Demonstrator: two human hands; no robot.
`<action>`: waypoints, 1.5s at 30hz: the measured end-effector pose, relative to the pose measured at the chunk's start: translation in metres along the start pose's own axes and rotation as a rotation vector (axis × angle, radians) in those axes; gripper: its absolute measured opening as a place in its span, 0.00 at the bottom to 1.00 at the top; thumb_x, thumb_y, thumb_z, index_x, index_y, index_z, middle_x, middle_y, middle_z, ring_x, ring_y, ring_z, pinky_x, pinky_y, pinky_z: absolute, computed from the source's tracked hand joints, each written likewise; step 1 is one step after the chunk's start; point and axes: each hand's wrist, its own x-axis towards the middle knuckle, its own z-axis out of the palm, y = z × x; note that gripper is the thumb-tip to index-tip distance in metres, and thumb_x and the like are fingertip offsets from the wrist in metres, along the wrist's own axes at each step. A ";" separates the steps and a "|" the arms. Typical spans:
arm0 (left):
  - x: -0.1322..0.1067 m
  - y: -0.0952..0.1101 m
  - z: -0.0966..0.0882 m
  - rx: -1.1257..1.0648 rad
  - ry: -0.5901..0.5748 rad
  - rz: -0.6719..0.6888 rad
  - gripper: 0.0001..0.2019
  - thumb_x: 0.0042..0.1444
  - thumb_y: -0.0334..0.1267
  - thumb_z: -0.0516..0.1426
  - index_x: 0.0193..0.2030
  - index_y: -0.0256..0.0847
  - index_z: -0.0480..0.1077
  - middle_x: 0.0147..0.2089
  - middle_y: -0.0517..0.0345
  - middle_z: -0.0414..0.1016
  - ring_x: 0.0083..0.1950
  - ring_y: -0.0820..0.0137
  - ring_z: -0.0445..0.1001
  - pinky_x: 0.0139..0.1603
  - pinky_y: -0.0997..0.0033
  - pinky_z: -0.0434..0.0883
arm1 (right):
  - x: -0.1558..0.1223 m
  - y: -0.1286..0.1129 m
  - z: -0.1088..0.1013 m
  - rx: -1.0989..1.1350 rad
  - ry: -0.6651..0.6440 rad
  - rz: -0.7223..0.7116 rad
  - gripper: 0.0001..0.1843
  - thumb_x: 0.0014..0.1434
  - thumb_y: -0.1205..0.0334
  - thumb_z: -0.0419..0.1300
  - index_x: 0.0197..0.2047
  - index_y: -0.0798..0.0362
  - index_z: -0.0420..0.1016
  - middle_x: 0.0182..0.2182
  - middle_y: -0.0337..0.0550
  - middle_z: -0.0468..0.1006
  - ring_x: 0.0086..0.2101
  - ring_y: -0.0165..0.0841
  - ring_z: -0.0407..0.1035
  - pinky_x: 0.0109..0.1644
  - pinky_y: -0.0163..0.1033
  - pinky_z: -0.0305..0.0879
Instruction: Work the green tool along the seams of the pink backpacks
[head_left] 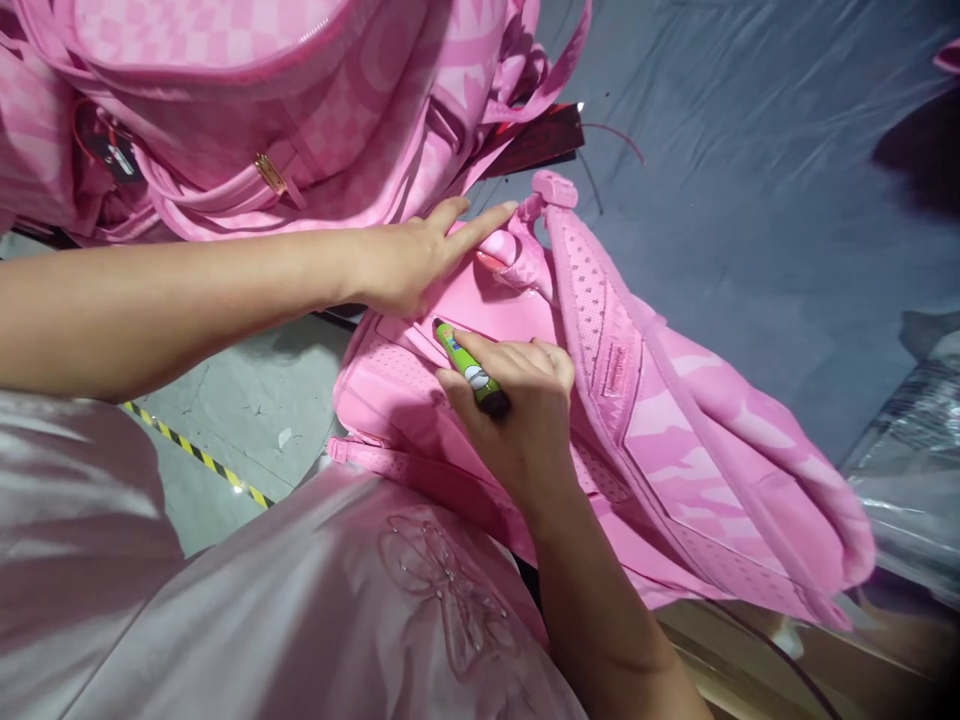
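Note:
A pink backpack (525, 330) lies opened out in front of me, its perforated strap and camouflage-patterned side spreading to the right. My left hand (431, 250) rests on its upper part with fingers spread, pressing the fabric near a pink buckle (555, 188). In my right hand (525, 390) is a green marker (466, 365) with dark ends, gripped between thumb and fingers. One dark end points up and left at the pink material, close below my left hand. I cannot tell whether it touches.
Another pink checkered bag (300, 110) with a gold buckle sits beyond my left arm. Beside it lie dark red tags (544, 140) on a grey-blue surface (720, 150). Clear plastic wrap (911, 470) is at the right. Yellow-black tape (199, 455) marks the floor.

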 end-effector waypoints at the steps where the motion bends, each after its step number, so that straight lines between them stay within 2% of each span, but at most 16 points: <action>1: 0.000 -0.001 -0.001 -0.003 -0.008 0.004 0.63 0.47 0.38 0.63 0.74 0.60 0.16 0.78 0.47 0.36 0.70 0.49 0.63 0.58 0.57 0.71 | 0.000 -0.001 -0.001 -0.001 0.004 0.009 0.18 0.68 0.51 0.57 0.54 0.48 0.79 0.40 0.41 0.84 0.42 0.39 0.75 0.57 0.49 0.55; 5: 0.001 -0.005 0.000 -0.036 -0.015 0.045 0.62 0.48 0.34 0.62 0.75 0.59 0.18 0.77 0.47 0.39 0.70 0.50 0.63 0.61 0.57 0.70 | 0.004 -0.004 0.000 0.020 0.015 0.031 0.14 0.65 0.58 0.58 0.51 0.48 0.81 0.38 0.40 0.84 0.40 0.38 0.75 0.56 0.49 0.56; 10: 0.004 -0.009 0.004 -0.036 0.023 0.072 0.60 0.48 0.30 0.61 0.77 0.57 0.23 0.78 0.45 0.39 0.69 0.49 0.65 0.61 0.56 0.71 | 0.014 -0.006 0.009 -0.058 0.009 0.066 0.13 0.64 0.57 0.59 0.48 0.45 0.82 0.34 0.39 0.84 0.39 0.38 0.75 0.52 0.48 0.57; 16: 0.007 -0.013 0.008 -0.058 0.030 0.072 0.61 0.47 0.31 0.64 0.76 0.61 0.24 0.80 0.50 0.37 0.69 0.48 0.64 0.62 0.52 0.71 | 0.018 -0.004 0.012 -0.042 -0.018 0.062 0.13 0.64 0.57 0.60 0.49 0.46 0.82 0.36 0.41 0.84 0.40 0.40 0.77 0.53 0.50 0.60; 23: 0.007 -0.012 0.009 -0.067 0.027 0.053 0.63 0.45 0.35 0.66 0.76 0.63 0.24 0.79 0.50 0.35 0.69 0.44 0.63 0.61 0.50 0.71 | 0.017 -0.006 0.016 -0.052 0.066 -0.006 0.11 0.62 0.62 0.62 0.47 0.49 0.81 0.39 0.43 0.85 0.41 0.39 0.79 0.52 0.49 0.64; 27: 0.007 -0.011 0.010 -0.085 0.025 0.054 0.64 0.45 0.35 0.66 0.76 0.64 0.23 0.79 0.51 0.34 0.69 0.44 0.64 0.61 0.50 0.71 | 0.017 -0.008 0.017 -0.116 0.072 0.002 0.11 0.63 0.62 0.62 0.48 0.48 0.81 0.39 0.44 0.85 0.40 0.39 0.79 0.51 0.49 0.64; 35: 0.012 -0.011 0.013 -0.066 0.010 0.033 0.64 0.45 0.34 0.66 0.75 0.65 0.23 0.79 0.52 0.31 0.69 0.43 0.63 0.61 0.49 0.71 | 0.019 -0.008 0.015 -0.082 0.065 -0.006 0.12 0.62 0.64 0.63 0.49 0.49 0.82 0.41 0.45 0.86 0.41 0.40 0.80 0.52 0.50 0.67; 40: 0.013 -0.020 0.021 -0.098 0.076 0.140 0.64 0.47 0.35 0.65 0.74 0.65 0.17 0.79 0.51 0.28 0.70 0.44 0.60 0.62 0.49 0.69 | 0.023 -0.011 0.006 0.030 -0.094 0.021 0.16 0.61 0.68 0.60 0.50 0.50 0.81 0.46 0.44 0.85 0.46 0.42 0.80 0.54 0.50 0.71; 45: 0.012 -0.022 0.022 -0.089 0.077 0.145 0.65 0.45 0.33 0.65 0.74 0.64 0.18 0.78 0.50 0.32 0.69 0.46 0.61 0.61 0.52 0.70 | 0.025 -0.008 -0.001 0.077 -0.125 0.010 0.19 0.59 0.71 0.59 0.51 0.49 0.82 0.49 0.43 0.84 0.50 0.43 0.79 0.56 0.50 0.73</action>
